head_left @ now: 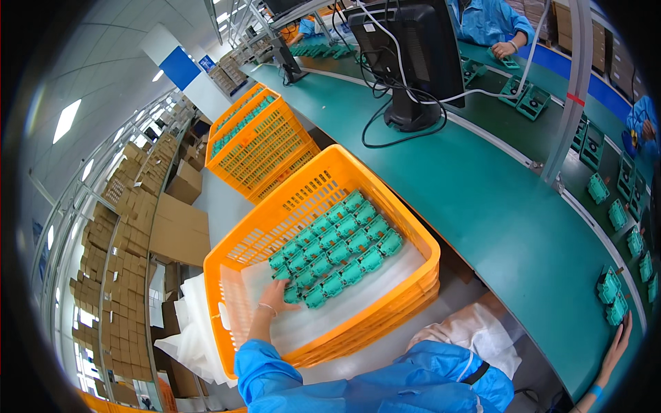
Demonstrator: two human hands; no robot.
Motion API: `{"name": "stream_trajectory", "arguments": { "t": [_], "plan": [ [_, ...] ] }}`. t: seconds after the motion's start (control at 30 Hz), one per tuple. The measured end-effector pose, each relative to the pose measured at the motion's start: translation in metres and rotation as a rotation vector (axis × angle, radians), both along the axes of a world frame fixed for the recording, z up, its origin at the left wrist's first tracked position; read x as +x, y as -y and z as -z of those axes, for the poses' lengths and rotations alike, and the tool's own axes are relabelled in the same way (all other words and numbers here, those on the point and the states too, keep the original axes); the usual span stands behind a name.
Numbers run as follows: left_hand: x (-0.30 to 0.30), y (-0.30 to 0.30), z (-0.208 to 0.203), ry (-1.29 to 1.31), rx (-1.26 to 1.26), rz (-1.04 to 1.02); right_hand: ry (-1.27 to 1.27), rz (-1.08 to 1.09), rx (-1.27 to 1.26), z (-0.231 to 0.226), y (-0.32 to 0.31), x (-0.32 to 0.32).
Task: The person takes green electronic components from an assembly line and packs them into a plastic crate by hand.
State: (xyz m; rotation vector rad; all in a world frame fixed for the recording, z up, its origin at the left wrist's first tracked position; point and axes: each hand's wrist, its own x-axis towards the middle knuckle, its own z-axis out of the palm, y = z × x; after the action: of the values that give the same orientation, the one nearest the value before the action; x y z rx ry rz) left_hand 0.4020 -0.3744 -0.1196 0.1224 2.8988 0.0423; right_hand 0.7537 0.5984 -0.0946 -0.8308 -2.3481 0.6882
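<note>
In the orange plastic crate (421, 242) in front of me, several teal plastic housings (337, 252) stand in slanting rows on a white foam sheet (292, 330). My left hand (273, 299) reaches into the crate at the near left end of the rows. Its thumb and fingers lie around a teal housing (292, 294) at the end of the nearest row. At the far right, my right hand (615, 346) is on the green tabletop, fingers stretched out. The fingertips are beside a pair of similar teal housings (611, 296); whether they touch cannot be seen.
More orange crates (255, 141) filled with teal parts are stacked beyond. The green workbench (441, 186) runs along the right, bearing a black monitor (410, 62) with loose cables, a metal post (573, 103) and further teal parts. Co-workers sit across it. Shelves of cardboard boxes (127, 275) line the left.
</note>
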Motion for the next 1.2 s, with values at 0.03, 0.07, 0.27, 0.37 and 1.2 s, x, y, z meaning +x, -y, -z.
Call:
{"name": "stream_trajectory", "arguments": {
  "t": [0.03, 0.07, 0.27, 0.37, 1.2],
  "plan": [
    [0.002, 0.007, 0.008, -0.003, -0.001, -0.002, -0.012, 0.006, -0.026, 0.001, 0.0, -0.001],
    [0.012, 0.019, 0.017, 0.011, -0.028, -0.011, -0.028, 0.001, -0.057, 0.002, 0.001, -0.007],
    [0.005, 0.034, 0.031, 0.008, 0.108, -0.164, -0.015, -0.015, -0.036, 0.001, -0.001, -0.011],
    [0.004, 0.026, 0.035, -0.014, 0.172, -0.234, -0.003, -0.005, -0.021, 0.0, -0.001, -0.006],
    [-0.035, -0.164, -0.165, -0.827, -0.221, 0.513, 0.031, 0.044, 0.203, -0.048, 0.051, -0.024]
  ]
}}
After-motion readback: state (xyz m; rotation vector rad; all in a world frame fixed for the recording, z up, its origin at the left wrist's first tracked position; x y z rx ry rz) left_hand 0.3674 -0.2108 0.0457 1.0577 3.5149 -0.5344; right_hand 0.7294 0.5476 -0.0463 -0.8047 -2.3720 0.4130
